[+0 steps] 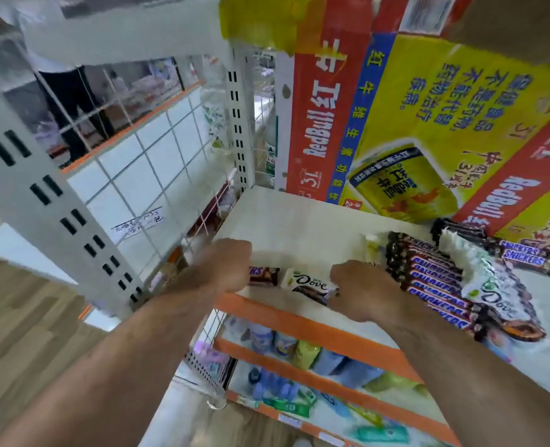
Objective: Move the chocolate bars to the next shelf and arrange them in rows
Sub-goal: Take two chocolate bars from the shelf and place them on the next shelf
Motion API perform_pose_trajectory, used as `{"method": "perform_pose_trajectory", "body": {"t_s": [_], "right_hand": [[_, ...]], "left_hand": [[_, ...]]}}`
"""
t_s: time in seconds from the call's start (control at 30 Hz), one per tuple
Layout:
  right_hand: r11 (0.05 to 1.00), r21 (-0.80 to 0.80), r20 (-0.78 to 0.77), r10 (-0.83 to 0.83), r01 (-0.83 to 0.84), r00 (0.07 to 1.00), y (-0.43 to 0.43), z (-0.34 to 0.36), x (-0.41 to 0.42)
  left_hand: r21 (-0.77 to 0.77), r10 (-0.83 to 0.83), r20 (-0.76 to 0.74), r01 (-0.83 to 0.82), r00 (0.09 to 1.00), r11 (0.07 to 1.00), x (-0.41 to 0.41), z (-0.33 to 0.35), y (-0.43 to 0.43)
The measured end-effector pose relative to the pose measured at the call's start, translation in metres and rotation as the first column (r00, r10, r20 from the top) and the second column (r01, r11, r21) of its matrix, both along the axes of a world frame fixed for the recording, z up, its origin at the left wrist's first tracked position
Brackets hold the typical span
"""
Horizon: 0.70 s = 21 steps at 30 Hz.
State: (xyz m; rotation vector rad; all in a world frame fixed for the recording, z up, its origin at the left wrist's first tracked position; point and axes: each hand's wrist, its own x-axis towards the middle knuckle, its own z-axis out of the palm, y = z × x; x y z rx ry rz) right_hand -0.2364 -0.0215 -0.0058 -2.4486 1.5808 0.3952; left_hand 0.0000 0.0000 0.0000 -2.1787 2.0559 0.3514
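A white shelf (299, 217) with an orange front edge is seen in a shop aisle. A wood floor (25, 317) lies left of and below the left grip (222, 269), and a wire grid (144, 162) stands beyond it. Bottles (286, 345) are ranged on the lower shelves beneath both grips.

A Dove bar (305, 282) lies flat at the shelf's front edge between the two grips. Its right end is pinched by the curled fingers of the right grip (360, 288). Just left of it lies a Snickers bar (264, 275), whose left end is covered by the left grip. Whether that grip is closed on it cannot be told.

Just right of the right grip, a stack (434, 279) of bars marked "SNICKERS" is piled, with a second Dove (492, 291) laid on top. More Snickers (525, 256) lie beyond. Behind both grips, a carton (412, 124) printed "RedBull" with Chinese characters is stood on the shelf. A handwritten note (138, 222) on the grid cannot be read.
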Motion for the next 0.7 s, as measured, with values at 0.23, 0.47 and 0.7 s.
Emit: {"method": "perform_pose_trajectory", "body": {"t_s": [0.23, 0.47, 0.7], "right_hand": [[0.991, 0.132, 0.022, 0.017, -0.02, 1.0, -0.021, 0.002, 0.0], [0.987, 0.154, 0.022, 0.035, -0.038, 0.999, -0.018, 0.004, 0.003], [0.988, 0.149, 0.225, -0.079, 0.046, 0.971, 0.002, 0.006, -0.004]], "left_hand": [[0.086, -0.02, 0.144, 0.007, 0.989, 0.996, 0.0, -0.003, -0.019], [0.114, -0.035, 0.074, 0.026, 0.997, 0.993, 0.005, -0.003, -0.016], [0.064, 0.012, -0.155, -0.002, 0.988, 0.998, 0.003, -0.002, -0.017]]}}
